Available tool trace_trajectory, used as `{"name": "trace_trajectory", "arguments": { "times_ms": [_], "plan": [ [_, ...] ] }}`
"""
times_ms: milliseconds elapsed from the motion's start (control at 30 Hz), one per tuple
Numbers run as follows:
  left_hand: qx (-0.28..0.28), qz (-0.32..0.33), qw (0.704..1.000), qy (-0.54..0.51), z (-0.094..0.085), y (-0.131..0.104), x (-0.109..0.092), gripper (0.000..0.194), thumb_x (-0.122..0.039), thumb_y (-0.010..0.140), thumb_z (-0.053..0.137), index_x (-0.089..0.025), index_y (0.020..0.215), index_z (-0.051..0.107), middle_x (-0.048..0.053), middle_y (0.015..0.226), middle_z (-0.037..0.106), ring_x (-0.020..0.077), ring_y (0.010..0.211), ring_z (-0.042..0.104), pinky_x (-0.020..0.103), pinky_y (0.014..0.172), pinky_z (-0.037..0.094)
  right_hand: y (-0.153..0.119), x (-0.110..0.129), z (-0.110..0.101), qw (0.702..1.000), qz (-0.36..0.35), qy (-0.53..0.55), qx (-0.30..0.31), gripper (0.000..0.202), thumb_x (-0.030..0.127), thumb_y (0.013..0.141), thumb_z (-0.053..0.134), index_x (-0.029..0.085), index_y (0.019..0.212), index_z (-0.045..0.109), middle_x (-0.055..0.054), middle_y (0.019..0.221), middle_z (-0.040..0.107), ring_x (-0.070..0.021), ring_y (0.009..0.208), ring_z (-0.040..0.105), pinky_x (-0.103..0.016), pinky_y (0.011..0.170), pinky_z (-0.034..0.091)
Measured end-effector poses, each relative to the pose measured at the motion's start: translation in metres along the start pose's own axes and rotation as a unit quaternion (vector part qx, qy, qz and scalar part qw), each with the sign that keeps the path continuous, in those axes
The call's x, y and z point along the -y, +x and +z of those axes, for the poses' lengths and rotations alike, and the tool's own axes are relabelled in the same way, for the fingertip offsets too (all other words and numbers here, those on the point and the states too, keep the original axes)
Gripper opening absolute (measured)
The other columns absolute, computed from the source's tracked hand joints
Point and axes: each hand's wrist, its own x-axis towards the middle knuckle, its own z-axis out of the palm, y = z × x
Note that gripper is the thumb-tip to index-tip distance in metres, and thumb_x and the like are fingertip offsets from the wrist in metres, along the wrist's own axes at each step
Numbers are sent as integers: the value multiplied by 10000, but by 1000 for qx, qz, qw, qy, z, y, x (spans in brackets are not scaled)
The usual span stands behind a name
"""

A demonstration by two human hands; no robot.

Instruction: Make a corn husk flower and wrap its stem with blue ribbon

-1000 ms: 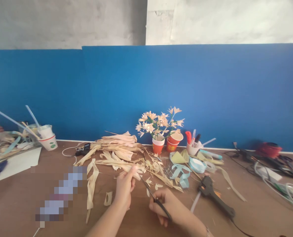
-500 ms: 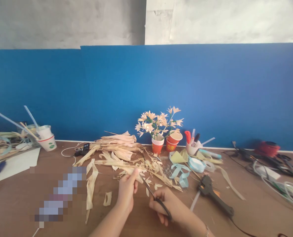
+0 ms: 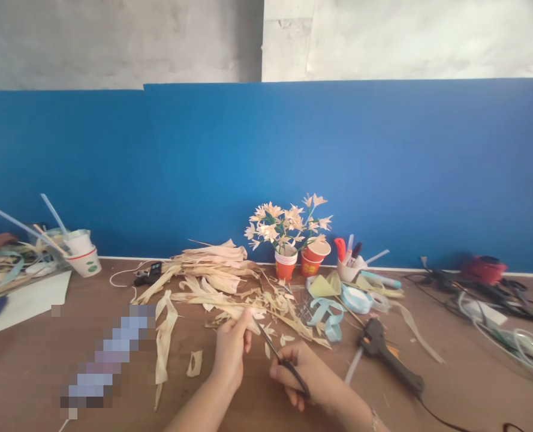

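1. Head view, far left: white cup (image 3: 85,264) upright on the table (image 3: 18,378), white sheet (image 3: 39,299) in front, to its left.
2. Pixelated item (image 3: 108,354), contents unreadable. Loose husk strip (image 3: 163,342) lies to its right.
3. Husk pile (image 3: 214,264) spread on the table, behind left hand.
4. Left hand (image 3: 231,348): thumb and fingers pinched on husk piece (image 3: 253,324), just in front of the pile.
5. Paper-like flowers (image 3: 286,223) stand in red cup stack (image 3: 285,270).
6. Right hand (image 3: 306,371): closed round handles of scissors (image 3: 275,350), blades pointing at husk piece. Can't tell if they touch it.
7. Blue ribbon (image 3: 329,318) lies behind right hand; glue gun (image 3: 390,354) flat, to the right.
8. Far right: tangled cables (image 3: 482,321), red object (image 3: 484,270) behind.
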Motion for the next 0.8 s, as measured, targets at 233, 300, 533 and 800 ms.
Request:
{"name": "trace_trajectory", "arguments": {
  "times_ms": [233, 300, 533, 800],
  "plan": [
    [-1, -3, 1000, 1, 0, 1, 2, 421, -459, 639, 691, -167, 466, 443, -65, 367, 404, 39, 359, 310, 170, 363, 202, 2, -3, -1, 1000, -2, -10, 2, 185, 328, 719, 542, 158, 647, 545, 67, 367, 491, -45, 281, 395, -119, 286, 290],
    [-2, -7, 1000, 3, -1, 1, 2, 423, -464, 640, 690, -168, 473, 438, -67, 370, 408, 39, 359, 311, 170, 366, 201, 2, -3, -1, 1000, 0, -12, 2, 178, 328, 718, 542, 157, 669, 550, 68, 373, 493, -46, 288, 402, -119, 292, 302],
    [6, -8, 1000, 6, 0, 1, 1, 426, -480, 635, 692, -165, 481, 450, -72, 372, 399, 41, 362, 316, 170, 372, 205, 2, -2, -2, 1000, 4, -22, -3, 153, 305, 703, 550, 155, 671, 550, 69, 379, 493, -47, 296, 400, -126, 305, 320],
    [14, -12, 1000, -8, 0, 1, 2, 381, -481, 627, 696, -130, 563, 565, -75, 392, 400, 35, 376, 317, 161, 375, 197, -2, 0, 1, 1000, 1, -23, -13, 169, 320, 710, 559, 157, 668, 545, 76, 368, 474, -44, 293, 385, -124, 302, 295]
  ]
}}
